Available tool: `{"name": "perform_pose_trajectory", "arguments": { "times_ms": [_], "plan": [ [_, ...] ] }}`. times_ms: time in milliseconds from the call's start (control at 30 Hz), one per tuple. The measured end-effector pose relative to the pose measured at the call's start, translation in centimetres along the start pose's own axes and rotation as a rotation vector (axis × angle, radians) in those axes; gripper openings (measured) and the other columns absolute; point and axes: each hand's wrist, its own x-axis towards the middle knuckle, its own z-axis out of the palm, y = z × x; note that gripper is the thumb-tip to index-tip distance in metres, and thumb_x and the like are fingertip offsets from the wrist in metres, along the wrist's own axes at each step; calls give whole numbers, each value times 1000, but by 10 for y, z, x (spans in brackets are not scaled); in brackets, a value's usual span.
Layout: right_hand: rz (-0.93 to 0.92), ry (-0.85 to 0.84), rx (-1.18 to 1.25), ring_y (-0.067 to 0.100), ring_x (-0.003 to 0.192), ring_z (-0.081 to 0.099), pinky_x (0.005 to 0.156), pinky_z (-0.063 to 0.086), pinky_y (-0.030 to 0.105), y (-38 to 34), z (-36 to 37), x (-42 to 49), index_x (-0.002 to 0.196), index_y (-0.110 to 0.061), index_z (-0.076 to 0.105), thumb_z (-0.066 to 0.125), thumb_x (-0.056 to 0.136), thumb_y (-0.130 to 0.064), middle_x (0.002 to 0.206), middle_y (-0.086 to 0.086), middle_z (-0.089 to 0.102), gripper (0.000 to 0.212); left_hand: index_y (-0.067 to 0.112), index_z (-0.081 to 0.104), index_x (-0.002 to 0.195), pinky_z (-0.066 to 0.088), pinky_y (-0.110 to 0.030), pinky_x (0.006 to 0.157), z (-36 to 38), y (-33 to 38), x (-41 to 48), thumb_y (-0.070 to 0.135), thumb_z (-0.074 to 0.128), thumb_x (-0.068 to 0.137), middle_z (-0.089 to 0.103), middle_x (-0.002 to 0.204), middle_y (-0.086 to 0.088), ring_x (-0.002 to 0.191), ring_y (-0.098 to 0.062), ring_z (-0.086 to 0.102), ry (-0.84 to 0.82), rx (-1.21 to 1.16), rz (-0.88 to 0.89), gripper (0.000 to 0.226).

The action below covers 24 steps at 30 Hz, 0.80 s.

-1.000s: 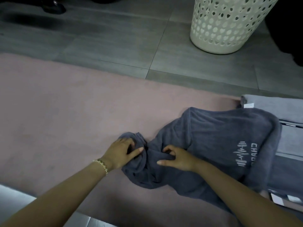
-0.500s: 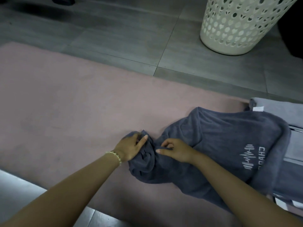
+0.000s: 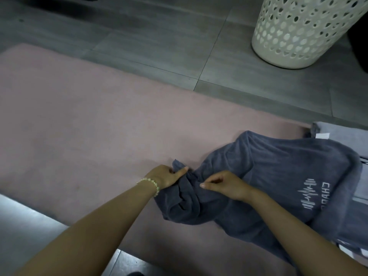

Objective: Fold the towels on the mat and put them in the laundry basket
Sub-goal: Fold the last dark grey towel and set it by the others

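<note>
A pink mat lies on a grey tiled floor. 1 dark grey towel sits crumpled and unfolded toward the mat's right end, reaching from near the far edge almost to the near edge. It carries a white printed logo of a barbell, a wave line and some lettering.

The left hand is clamped on the towel's bunched left tip, fingers curled round the cloth and thumb laid across the top. A beaded bracelet circles that wrist. The right hand sits just beside it, slightly nearer the towel's middle, with its fingers curled and its thumb and fingertips pinching a fold of the same towel. The 2 hands are close together but not touching.

At the mat's right edge, partly under the dark towel, lies a lighter grey towel with a white tag.

The white laundry basket, its wall pierced with heart-shaped holes, stands upright on the floor beyond the mat's far right corner, well apart from the towels.
</note>
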Motion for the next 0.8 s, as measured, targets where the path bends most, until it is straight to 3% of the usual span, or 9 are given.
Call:
{"name": "perform_pose_trajectory", "arguments": {
  "times_ms": [67, 133, 200, 333, 467, 567, 633, 733, 800],
  "plan": [
    [42, -142, -40, -11, 72, 59, 70, 43, 7, -5, 1, -3, 81, -25, 74, 69, 85, -27, 71, -19, 68, 7, 10, 64, 69, 43, -28, 70, 5, 7, 3, 71, 43, 82, 64, 72, -4, 75, -22, 57, 123, -10, 28, 66],
    [44, -184, -86, -10, 71, 56, 71, 43, 9, -2, 4, -4, 78, -28, 73, 69, 85, -29, 71, -19, 67, 8, 6, 66, 73, 47, -29, 71, 16, 9, 8, 54, 57, 86, 64, 72, -3, 70, -17, 56, 150, -178, 58, 51],
    [-8, -84, -124, -5, 73, 55, 73, 44, 11, 4, 3, -3, 79, -26, 73, 72, 82, -29, 76, -11, 65, 5, 6, 61, 66, 51, -33, 69, 23, 10, 5, 36, 65, 87, 59, 63, -5, 61, -13, 54, 101, -368, 118, 37],
    [-75, 192, -213, -3, 58, 49, 62, 39, 11, 3, -14, -5, 71, -30, 73, 75, 78, -30, 64, -10, 55, 7, 16, 47, 58, 31, -17, 38, -14, -2, -11, 33, 62, 89, 44, 43, 6, 37, -8, 37, 79, -688, 147, 39],
    [-179, 286, -3, -1, 40, 46, 45, 38, 11, -57, -33, 9, 75, -15, 70, 65, 87, -14, 44, -10, 58, 13, 20, 49, 71, 34, -14, 43, -100, -3, -34, 34, 52, 94, 56, 49, 9, 36, -2, 41, 165, -845, 282, 28],
    [-303, 410, 109, -5, 51, 57, 57, 46, 12, -121, -51, 53, 76, -16, 65, 57, 92, -10, 54, -12, 66, 19, 18, 54, 82, 49, -14, 56, -162, 20, -30, 28, 50, 97, 60, 55, 11, 49, 1, 56, 431, -968, 426, 19],
    [-376, 464, 177, -10, 67, 58, 71, 46, 11, -158, -61, 82, 94, -14, 64, 54, 94, -8, 75, -10, 69, 12, 13, 54, 116, 52, -17, 74, -192, 33, -19, 25, 47, 98, 68, 86, 3, 79, -1, 65, 582, -1072, 496, 23],
    [-340, 456, 315, 8, 127, 45, 99, 37, 19, -176, -68, 107, 144, -10, 30, 54, 94, -6, 139, 8, 44, 55, 18, 17, 148, 37, -27, 106, -196, 29, -3, 31, 46, 98, 38, 147, -9, 132, -16, 42, 674, -1004, 421, 59],
    [-281, 509, 244, 18, 136, 36, 99, 32, 18, -158, -64, 108, 147, -11, 23, 57, 92, -8, 152, 9, 29, 65, 15, 14, 149, 32, -28, 108, -166, 6, 6, 32, 48, 97, 27, 151, -6, 135, -17, 35, 651, -936, 309, 64]
  ]
}}
